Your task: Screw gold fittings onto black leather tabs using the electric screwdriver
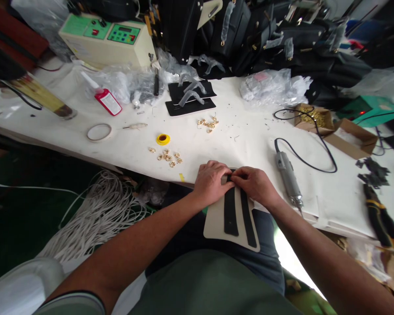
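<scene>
A flat beige panel (213, 223) with two black strips rests partly on the table edge and partly over my lap. My left hand (212, 180) curls over the panel's upper left side, its thumb on the wider black strip (230, 214). At that strip's top end my right hand (254, 183) is closed in a pinch; anything smaller between the fingertips is hidden. The narrower black strip (248, 218) runs below my right hand. Small gold-coloured metal fittings (167, 155) lie on the table beyond my left hand, close to a yellow ring-shaped roll (163, 139).
At right lie a grey corded power tool (287, 177) and pliers (377, 214). More gold fittings (209, 124), black pieces (190, 106) and a red bottle (107, 101) sit farther back. Open cardboard boxes (354, 140) stand right; black bags (233, 33) and a control box (107, 41) line the back.
</scene>
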Available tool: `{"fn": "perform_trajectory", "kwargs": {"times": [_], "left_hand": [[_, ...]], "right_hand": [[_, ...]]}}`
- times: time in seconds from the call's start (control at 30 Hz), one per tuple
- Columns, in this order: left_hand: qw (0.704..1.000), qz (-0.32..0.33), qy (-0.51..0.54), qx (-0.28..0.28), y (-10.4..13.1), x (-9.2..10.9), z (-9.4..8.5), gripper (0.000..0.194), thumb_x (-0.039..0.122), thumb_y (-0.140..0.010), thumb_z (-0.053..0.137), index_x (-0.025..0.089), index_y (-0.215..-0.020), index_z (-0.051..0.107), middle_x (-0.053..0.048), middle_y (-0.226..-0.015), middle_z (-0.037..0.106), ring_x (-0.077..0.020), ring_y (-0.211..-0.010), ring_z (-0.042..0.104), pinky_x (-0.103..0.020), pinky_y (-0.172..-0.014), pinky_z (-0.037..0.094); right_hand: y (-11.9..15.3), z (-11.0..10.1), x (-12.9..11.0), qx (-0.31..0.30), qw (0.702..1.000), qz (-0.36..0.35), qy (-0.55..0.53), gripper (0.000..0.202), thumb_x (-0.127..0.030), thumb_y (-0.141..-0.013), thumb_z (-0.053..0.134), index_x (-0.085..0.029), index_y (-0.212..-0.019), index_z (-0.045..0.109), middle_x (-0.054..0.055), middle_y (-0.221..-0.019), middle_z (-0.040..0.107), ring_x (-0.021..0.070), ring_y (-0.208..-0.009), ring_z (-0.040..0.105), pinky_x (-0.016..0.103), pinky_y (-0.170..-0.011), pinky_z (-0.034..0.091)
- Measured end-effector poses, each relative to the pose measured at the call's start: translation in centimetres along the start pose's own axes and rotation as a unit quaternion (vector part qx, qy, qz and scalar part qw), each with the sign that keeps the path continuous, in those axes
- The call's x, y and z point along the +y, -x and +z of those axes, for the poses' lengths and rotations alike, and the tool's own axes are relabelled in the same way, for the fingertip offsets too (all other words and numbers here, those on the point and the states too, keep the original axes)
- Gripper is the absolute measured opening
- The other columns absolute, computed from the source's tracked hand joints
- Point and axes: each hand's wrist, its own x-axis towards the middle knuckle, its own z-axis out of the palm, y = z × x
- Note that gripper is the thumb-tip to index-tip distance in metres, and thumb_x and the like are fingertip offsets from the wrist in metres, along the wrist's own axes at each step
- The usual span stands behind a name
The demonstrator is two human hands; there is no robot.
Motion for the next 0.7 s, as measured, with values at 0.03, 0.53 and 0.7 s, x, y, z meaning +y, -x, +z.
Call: {"fn": "perform_trajectory", "kwargs": {"times": [0.03, 0.53, 0.7], "left_hand": [[1.000, 0.001, 0.000, 0.002, 0.0, 0.0, 0.0, 0.027, 0.039, -0.085, 0.086, 0.026, -0.105, 0.073, -0.001, -0.119, 0.077, -0.0274, -0.120, 0.061, -0.048, -0.099, 0.045], [1.000, 0.000, -0.007, -0.004, 0.0, -0.3, 0.1, 0.031, 0.038, -0.083, 0.088, 0.026, -0.106, 0.072, -0.001, -0.122, 0.076, -0.0277, -0.122, 0.060, -0.048, -0.100, 0.045], [1.000, 0.005, -0.011, -0.007, -0.1, -0.3, 0.1, 0.030, 0.039, -0.084, 0.087, 0.026, -0.107, 0.073, -0.002, -0.123, 0.076, -0.0283, -0.123, 0.060, -0.049, -0.100, 0.046]], "right_hand": [[-0.1, 0.0, 0.0, -0.001, 1.000, 0.008, 0.001, 0.017, -0.039, -0.084, 0.068, -0.026, -0.088, 0.079, 0.000, -0.086, 0.078, 0.0188, -0.078, 0.067, 0.031, -0.071, 0.045], [-2.7, -1.9, -0.4, -0.128, 0.991, 0.042, -0.014, 0.022, -0.040, -0.076, 0.069, -0.019, -0.076, 0.075, -0.004, -0.059, 0.058, 0.0134, -0.061, 0.049, 0.028, -0.059, 0.035], [-1.9, -1.7, -0.7, -0.107, 0.994, 0.027, 0.002, 0.022, -0.040, -0.079, 0.067, -0.020, -0.081, 0.077, -0.003, -0.065, 0.062, 0.0146, -0.066, 0.052, 0.028, -0.062, 0.038]]}}
